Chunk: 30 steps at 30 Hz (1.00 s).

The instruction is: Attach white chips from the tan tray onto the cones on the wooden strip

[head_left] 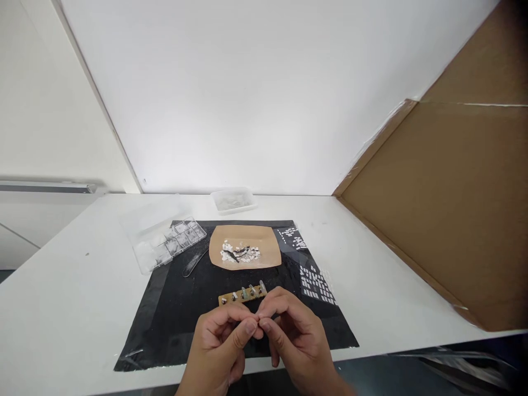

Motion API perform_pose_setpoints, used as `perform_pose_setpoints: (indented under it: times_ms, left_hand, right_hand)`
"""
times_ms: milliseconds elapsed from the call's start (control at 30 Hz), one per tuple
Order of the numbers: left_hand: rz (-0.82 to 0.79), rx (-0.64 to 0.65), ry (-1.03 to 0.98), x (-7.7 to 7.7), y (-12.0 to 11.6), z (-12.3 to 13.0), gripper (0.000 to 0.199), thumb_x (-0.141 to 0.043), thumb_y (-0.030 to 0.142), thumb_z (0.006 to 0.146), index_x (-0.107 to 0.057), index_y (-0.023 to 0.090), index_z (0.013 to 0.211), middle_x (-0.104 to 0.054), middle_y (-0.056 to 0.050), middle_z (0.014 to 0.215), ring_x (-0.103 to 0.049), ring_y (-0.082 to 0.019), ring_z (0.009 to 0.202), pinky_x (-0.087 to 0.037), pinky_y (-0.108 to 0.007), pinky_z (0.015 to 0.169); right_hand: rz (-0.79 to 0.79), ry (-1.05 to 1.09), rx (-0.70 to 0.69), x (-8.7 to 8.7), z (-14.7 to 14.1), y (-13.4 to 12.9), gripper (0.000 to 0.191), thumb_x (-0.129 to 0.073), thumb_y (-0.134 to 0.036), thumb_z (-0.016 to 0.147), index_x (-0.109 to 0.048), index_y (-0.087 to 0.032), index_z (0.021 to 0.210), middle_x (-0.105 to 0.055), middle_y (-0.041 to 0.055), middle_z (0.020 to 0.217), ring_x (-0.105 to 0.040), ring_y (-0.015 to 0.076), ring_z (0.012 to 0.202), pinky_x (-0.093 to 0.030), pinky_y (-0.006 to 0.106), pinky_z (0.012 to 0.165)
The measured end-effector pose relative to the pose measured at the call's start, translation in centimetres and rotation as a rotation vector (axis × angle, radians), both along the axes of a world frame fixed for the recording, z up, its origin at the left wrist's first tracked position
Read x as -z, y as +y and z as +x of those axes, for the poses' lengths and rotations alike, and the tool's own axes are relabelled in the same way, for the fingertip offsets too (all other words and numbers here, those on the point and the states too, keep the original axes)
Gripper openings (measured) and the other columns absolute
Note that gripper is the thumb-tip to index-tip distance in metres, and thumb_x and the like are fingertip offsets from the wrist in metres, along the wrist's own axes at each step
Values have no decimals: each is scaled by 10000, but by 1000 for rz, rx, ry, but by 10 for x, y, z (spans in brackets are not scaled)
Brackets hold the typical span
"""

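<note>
My left hand (223, 344) and my right hand (295, 338) meet at the fingertips over the front of a black mat (181, 319). Both are pinched closed, and whatever lies between the tips is too small to make out. Just beyond them, a yellowish strip (223, 300) holds a row of small upright pieces, its right end close to my right hand. Farther back, a tan tray (270, 250) carries a heap of small white bits with dark strands.
A clear compartment box (181, 239) stands at the left with a dark spatula-like tool (193, 265) beside it. A white tub (234, 201) is at the back. Rows of white pieces (317, 283) lie right. Brown cardboard (445, 209) bounds the right side.
</note>
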<state>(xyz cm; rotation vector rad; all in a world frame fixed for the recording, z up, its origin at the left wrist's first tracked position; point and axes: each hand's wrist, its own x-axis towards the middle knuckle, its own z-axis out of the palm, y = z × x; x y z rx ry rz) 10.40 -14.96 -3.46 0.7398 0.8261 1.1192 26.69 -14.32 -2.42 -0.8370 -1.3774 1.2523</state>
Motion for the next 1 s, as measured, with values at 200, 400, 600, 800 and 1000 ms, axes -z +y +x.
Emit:
perform_pose_setpoints:
  times_ms: [200, 400, 600, 800, 1000]
  left_hand:
    - [-47, 25, -9, 0, 3, -1, 402, -843, 527, 804, -774, 134, 846, -665, -23, 782, -348, 40, 357, -239, -87, 304]
    - [-47, 21, 42, 3, 2, -1, 408, -838, 541, 802, -787, 140, 859, -678, -35, 794, -341, 33, 361, -241, -105, 307]
    - [420, -74, 316, 3, 9, -21, 176, -787, 364, 896, -844, 200, 924, -740, -72, 775, -661, -143, 703, -567, -230, 623]
    - [690, -244, 861, 9, 16, -54, 162, -767, 294, 916, -796, 274, 1073, -776, -52, 933, -650, -181, 828, -460, -196, 492]
    - [692, -361, 1182, 21, 15, -58, 298, -761, 356, 915, -731, 260, 1195, -716, -75, 1087, -647, -237, 967, -580, -346, 779]
  right_hand:
    - [31, 43, 6, 5, -2, 3, 63, -674, -243, 987, -727, -243, 1023, -543, 19, 952, -548, 49, 556, -500, 130, 378]
    - [103, -26, 2, 4, 2, 4, 89, -642, -204, 998, -711, -247, 1033, -568, 26, 945, -520, 59, 552, -466, 139, 366]
    - [384, -309, 1, -9, 9, 15, 127, -630, -128, 967, -683, -230, 1021, -631, 40, 914, -611, 129, 726, -518, 222, 556]
    - [542, -550, -3, -13, 4, 37, 123, -622, -104, 973, -666, -206, 1025, -630, 52, 952, -595, 140, 783, -496, 248, 627]
    - [659, -745, -29, -7, -10, 56, 89, -626, -114, 990, -647, -194, 1026, -636, 47, 950, -601, 155, 840, -497, 288, 742]
